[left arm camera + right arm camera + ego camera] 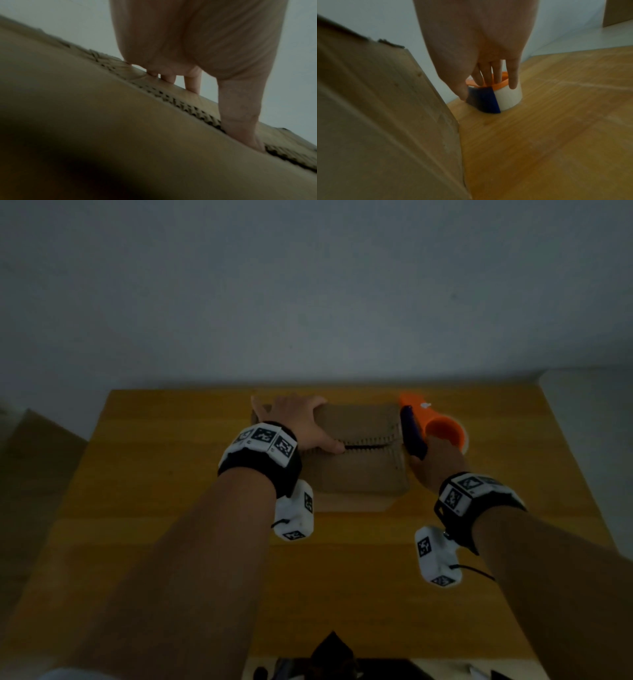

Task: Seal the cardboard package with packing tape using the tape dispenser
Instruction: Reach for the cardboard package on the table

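You are at the pick-up step: your left hand lies flat on the cardboard package on the table, your right hand closes around the tape dispenser just beside it, and next, I think, you lift it to the open seam.

Counted on inspection: one cardboard package, one tape dispenser carrying one roll of white tape, one wooden table. Two hands in view, one left hand and one right hand. Two wrist-worn camera units, one per wrist.
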A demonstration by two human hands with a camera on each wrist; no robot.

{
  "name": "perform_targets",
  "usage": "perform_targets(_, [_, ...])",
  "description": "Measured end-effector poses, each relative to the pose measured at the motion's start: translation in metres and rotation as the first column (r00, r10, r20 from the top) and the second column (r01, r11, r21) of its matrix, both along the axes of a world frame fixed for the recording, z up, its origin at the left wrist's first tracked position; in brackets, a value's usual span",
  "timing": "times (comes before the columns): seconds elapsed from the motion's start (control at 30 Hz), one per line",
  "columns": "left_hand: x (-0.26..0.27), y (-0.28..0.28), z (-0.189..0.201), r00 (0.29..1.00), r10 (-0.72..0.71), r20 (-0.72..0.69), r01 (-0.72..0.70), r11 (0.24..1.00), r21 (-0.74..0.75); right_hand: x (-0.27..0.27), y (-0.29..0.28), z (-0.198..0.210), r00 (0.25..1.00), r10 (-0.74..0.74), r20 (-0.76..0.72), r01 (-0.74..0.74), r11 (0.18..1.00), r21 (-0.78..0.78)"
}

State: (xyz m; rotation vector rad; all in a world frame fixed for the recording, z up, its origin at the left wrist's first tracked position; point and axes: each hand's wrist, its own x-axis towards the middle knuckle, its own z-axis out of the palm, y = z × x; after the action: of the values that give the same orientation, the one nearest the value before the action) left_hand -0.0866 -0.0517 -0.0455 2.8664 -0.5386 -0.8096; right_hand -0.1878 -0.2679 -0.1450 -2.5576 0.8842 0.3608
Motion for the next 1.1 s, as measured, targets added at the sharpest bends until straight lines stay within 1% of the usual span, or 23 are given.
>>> perform_targets(0.1, [0.000, -0.001, -0.001, 1.000, 0.020, 0.007, -0.020, 1.000, -0.020, 0.003, 0.000, -0.016, 1.000, 0.001, 0.000, -0.001, 1.000, 0.013])
perform_targets(0.17, [0.000, 0.000, -0.003, 0.999, 0.035, 0.010, -0.034, 0.999, -0.034, 0.007, -0.001, -0.017, 1.000, 0.007, -0.006, -0.007, 1.000, -0.005])
perform_targets(0.2, [0.000, 0.001, -0.003, 0.999, 0.038, 0.010, -0.038, 0.999, -0.038, 0.009, -0.002, -0.015, 1.000, 0.013, -0.029, -0.013, 1.000, -0.019])
perform_targets(0.27, [0.000, 0.001, -0.004, 0.999, 0.038, 0.012, -0.038, 0.998, -0.043, 0.015, -0.003, -0.013, 0.992, 0.039, -0.124, -0.043, 0.998, -0.037])
perform_targets(0.37, [0.001, 0.001, -0.005, 0.999, 0.038, 0.017, -0.037, 0.999, -0.036, 0.018, -0.002, -0.017, 0.964, 0.061, -0.259, -0.057, 0.998, 0.021])
perform_targets(0.5, [0.001, 0.002, -0.007, 0.999, 0.042, 0.020, -0.041, 0.998, -0.047, 0.013, -0.001, -0.029, 0.958, 0.040, -0.285, -0.030, 0.999, 0.037])
perform_targets(0.6, [0.001, 0.002, -0.007, 0.999, 0.044, 0.017, -0.043, 0.998, -0.053, 0.010, -0.002, -0.025, 0.966, -0.031, -0.256, 0.045, 0.998, 0.049])
perform_targets(0.7, [-0.001, 0.002, -0.004, 0.999, 0.044, 0.005, -0.044, 0.998, -0.034, 0.013, -0.005, -0.009, 0.974, -0.092, -0.206, 0.109, 0.991, 0.077])
perform_targets(0.77, [-0.001, 0.001, 0.000, 0.999, 0.035, -0.008, -0.036, 0.999, -0.013, 0.016, -0.010, 0.003, 0.993, -0.082, -0.084, 0.091, 0.990, 0.108])
perform_targets(0.8, [-0.001, 0.001, 0.002, 0.999, 0.033, -0.026, -0.033, 0.999, -0.002, 0.015, -0.013, 0.012, 0.997, -0.082, 0.006, 0.080, 0.988, 0.130])
perform_targets(0.83, [-0.001, 0.000, 0.005, 0.998, 0.035, -0.050, -0.035, 0.999, 0.005, 0.013, -0.014, 0.023, 0.991, -0.108, 0.084, 0.094, 0.983, 0.159])
perform_targets(0.87, [-0.001, -0.001, 0.007, 0.997, 0.036, -0.074, -0.036, 0.999, 0.002, 0.010, -0.018, 0.033, 0.981, -0.149, 0.124, 0.126, 0.976, 0.178])
perform_targets(0.93, [0.000, -0.002, 0.011, 0.993, 0.031, -0.114, -0.034, 0.999, -0.021, 0.005, -0.019, 0.063, 0.972, -0.207, 0.106, 0.184, 0.963, 0.194])
perform_targets(1.0, [0.001, -0.003, 0.018, 0.988, 0.034, -0.148, -0.043, 0.997, -0.058, 0.004, -0.021, 0.092, 0.953, -0.260, 0.154, 0.218, 0.945, 0.245])
perform_targets(1.03, [0.001, -0.005, 0.023, 0.987, 0.036, -0.158, -0.052, 0.994, -0.095, 0.005, -0.021, 0.109, 0.941, -0.267, 0.207, 0.206, 0.939, 0.275])
perform_targets(1.1, [0.003, -0.010, 0.033, 0.984, 0.062, -0.165, -0.095, 0.975, -0.199, 0.006, -0.021, 0.137, 0.928, -0.241, 0.283, 0.157, 0.945, 0.288])
